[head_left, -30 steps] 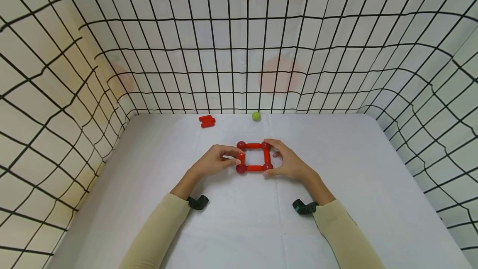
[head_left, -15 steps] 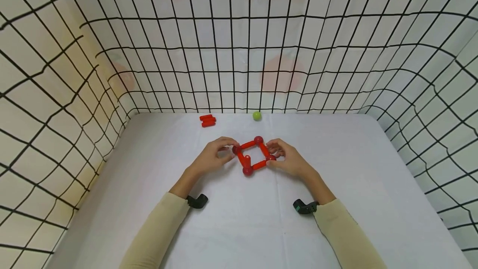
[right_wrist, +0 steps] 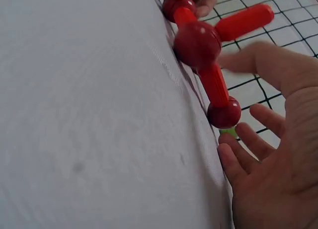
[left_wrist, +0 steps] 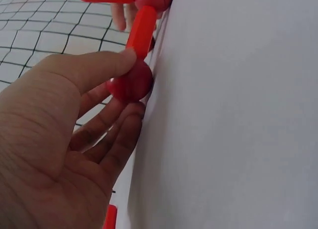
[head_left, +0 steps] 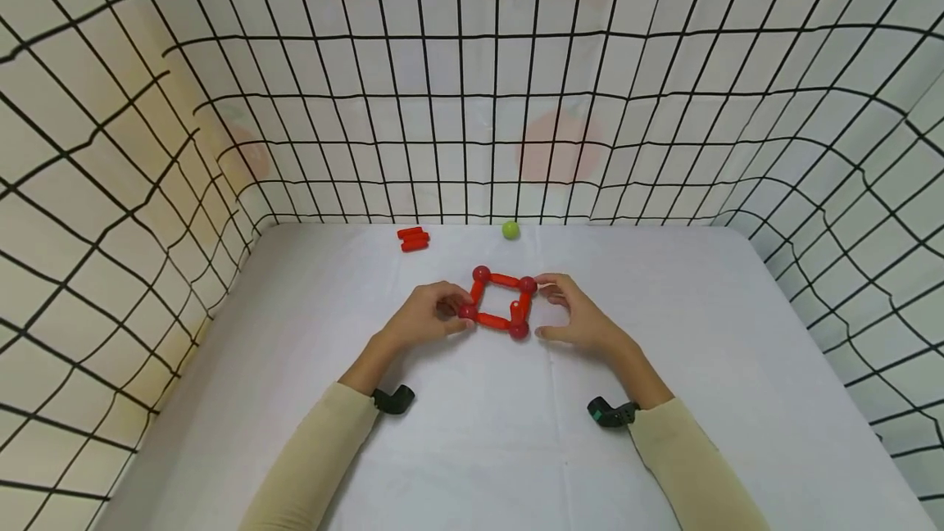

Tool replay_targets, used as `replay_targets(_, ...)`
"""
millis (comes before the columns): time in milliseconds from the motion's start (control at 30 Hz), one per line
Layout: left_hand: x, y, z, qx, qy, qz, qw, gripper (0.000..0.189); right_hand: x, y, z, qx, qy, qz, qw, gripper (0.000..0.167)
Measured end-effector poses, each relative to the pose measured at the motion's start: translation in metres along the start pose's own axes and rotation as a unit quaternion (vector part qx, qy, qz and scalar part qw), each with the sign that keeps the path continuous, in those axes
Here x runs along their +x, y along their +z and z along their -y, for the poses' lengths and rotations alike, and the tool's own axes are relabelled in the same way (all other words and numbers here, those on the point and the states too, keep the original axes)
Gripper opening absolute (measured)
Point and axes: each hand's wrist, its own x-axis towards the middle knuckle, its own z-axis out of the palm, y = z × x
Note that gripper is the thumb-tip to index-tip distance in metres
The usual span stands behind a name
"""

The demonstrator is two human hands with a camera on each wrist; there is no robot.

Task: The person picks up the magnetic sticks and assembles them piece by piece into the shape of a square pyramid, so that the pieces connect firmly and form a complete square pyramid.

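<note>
A square of red rods and darker red balls, one ball at each corner, lies on the white table in the head view; its near rod (head_left: pixel 492 320) faces me. From the near-right ball (head_left: pixel 519 330) a further red rod (right_wrist: pixel 244 23) stands up. My left hand (head_left: pixel 424 316) pinches the near-left ball (left_wrist: pixel 131 84), thumb above and fingers below. Around the right side curves my right hand (head_left: pixel 583 322), fingers spread near the far-right ball (right_wrist: pixel 224 113) and thumb beside the near-right one. It grips nothing; whether the blurred thumb touches, I cannot tell.
Several loose red rods (head_left: pixel 415 239) lie together at the table's back, left of centre. A green ball (head_left: pixel 510 229) sits at the back edge. Black netting (head_left: pixel 442 97) hangs behind and along both sides of the table.
The square has turned counterclockwise on the table, bringing the corner with the upright rod from near-left to near-right. My left hand has come to hold another ball; my right hand has let go.
</note>
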Motion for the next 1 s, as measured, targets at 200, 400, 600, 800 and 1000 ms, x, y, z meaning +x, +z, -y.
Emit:
replay_targets(200,0.001,0.006,-0.003,-0.009,0.012,0.024,0.9996,0.032,0.003,0.004,0.003,-0.022,-0.01,0.037,0.999,0.118)
replay_targets(400,0.001,0.007,-0.002,-0.014,0.018,0.033,0.9992,0.035,0.004,0.006,0.003,-0.05,0.011,0.041,0.9979,0.115)
replay_targets(600,0.003,-0.005,0.005,-0.023,0.005,0.019,0.9995,0.04,0.002,0.006,0.003,-0.05,0.019,0.036,0.9979,0.111)
replay_targets(800,0.007,-0.032,0.02,-0.013,-0.034,-0.047,0.9983,0.056,0.001,0.007,0.004,-0.051,0.025,0.037,0.9977,0.111)
replay_targets(1000,0.014,-0.055,0.036,0.014,-0.063,-0.095,0.9934,0.062,0.0,0.007,0.005,-0.052,0.023,0.039,0.9977,0.111)
